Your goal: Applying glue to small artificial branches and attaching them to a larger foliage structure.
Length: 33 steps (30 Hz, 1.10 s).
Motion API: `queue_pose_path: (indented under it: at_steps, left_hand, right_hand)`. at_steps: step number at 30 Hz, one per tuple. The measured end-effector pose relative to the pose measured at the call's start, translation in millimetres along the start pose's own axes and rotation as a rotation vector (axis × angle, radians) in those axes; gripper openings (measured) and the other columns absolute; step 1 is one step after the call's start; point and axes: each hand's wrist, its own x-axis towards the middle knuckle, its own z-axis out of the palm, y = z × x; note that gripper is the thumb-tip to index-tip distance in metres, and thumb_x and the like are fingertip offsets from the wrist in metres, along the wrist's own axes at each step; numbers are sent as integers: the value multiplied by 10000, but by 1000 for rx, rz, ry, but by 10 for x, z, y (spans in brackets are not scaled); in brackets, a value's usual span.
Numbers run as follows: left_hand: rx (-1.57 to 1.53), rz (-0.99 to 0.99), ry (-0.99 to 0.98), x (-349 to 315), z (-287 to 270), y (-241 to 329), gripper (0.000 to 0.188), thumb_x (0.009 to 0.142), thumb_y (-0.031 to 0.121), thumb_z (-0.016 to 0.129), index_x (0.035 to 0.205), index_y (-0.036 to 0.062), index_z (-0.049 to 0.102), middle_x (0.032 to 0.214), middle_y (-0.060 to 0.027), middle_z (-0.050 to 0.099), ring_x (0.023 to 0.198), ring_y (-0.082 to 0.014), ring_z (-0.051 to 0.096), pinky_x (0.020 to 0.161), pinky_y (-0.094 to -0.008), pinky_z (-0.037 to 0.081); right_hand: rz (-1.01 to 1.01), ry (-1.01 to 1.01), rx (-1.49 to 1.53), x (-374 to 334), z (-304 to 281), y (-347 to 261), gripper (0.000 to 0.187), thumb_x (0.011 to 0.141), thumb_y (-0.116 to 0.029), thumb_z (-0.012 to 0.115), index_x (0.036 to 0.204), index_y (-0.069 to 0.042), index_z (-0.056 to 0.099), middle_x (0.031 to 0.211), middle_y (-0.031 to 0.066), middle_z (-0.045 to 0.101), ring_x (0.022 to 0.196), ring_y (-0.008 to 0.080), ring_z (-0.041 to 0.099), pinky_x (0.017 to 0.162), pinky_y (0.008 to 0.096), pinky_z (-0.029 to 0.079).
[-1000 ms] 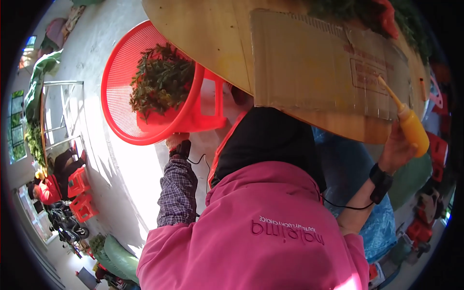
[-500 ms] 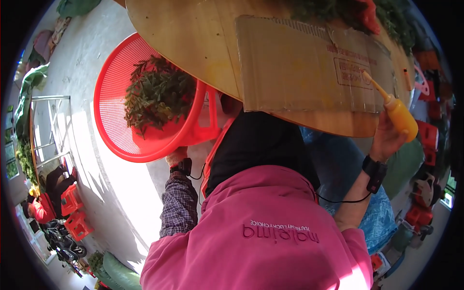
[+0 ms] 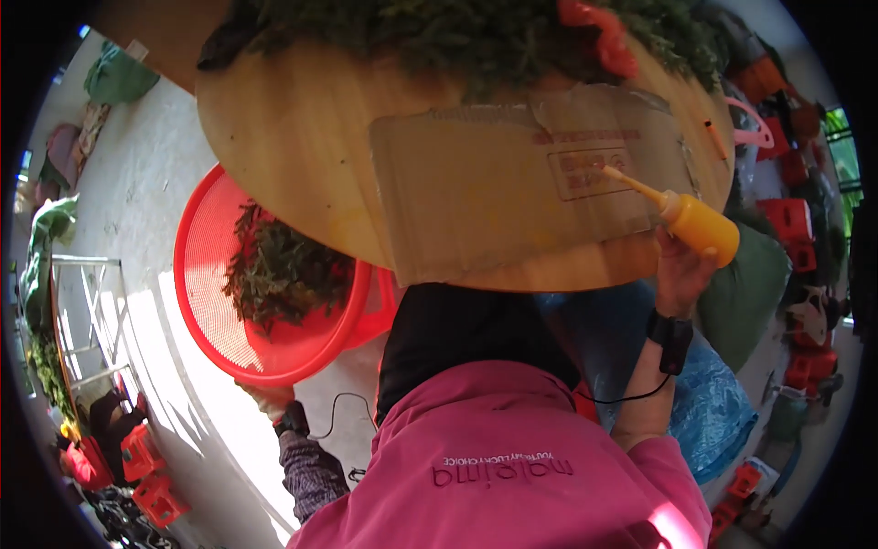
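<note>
My right hand (image 3: 684,274) is closed around a yellow squeeze bottle (image 3: 702,226). The bottle's long thin nozzle points up and left over a flat cardboard sheet (image 3: 485,197), which lies on a round wooden table (image 3: 283,137). On my left, a red mesh basket (image 3: 197,274) holds a heap of dark green leafy sprigs (image 3: 288,270). My left hand (image 3: 267,400) is at the basket's near rim. Its fingers are mostly hidden beneath the rim, so their grip does not show.
More green foliage (image 3: 402,37) and a red plastic bag (image 3: 604,37) lie along the table's far side. An orange marker-like stick (image 3: 715,139) rests at its right edge. Blue plastic sheeting (image 3: 704,412) hangs to my right. Red stools (image 3: 160,497) stand at lower left.
The view has shifted, bringing more of the table's far side into sight. My left hand has moved left along the basket's rim. The bottle remains in my right hand, tilted more sideways.
</note>
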Motion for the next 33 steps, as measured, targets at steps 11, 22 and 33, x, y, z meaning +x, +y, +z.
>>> queue_pose_path:
  at_steps: [11,22,33]
  left_hand:
    - [-1104,-146,-365,183,-1026,980,650,922,207,650,1487,7,399,1360,-161,563,1165,-294,601,971,-402,532]
    - [-448,260,68,750,-1851,2958,665,973,256,602,1519,-50,378,1530,-256,447,1391,-340,465,1159,-401,352]
    - [-255,1009,191,999,-1229,6578,447,881,333,682,1250,82,678,1217,-189,668,1131,-359,629,954,-412,507]
  right_hand:
    - [-21,50,-85,-104,195,33,818,951,-412,688,1567,-69,273,1514,176,461,1355,362,512,1015,515,548]
    - [12,45,7,-69,297,44,934,876,-386,789,1560,-93,223,1482,225,454,1307,370,547,932,472,607]
    - [36,140,-74,-32,411,28,942,839,-390,826,1535,-108,257,1455,212,478,1240,355,596,863,461,640]
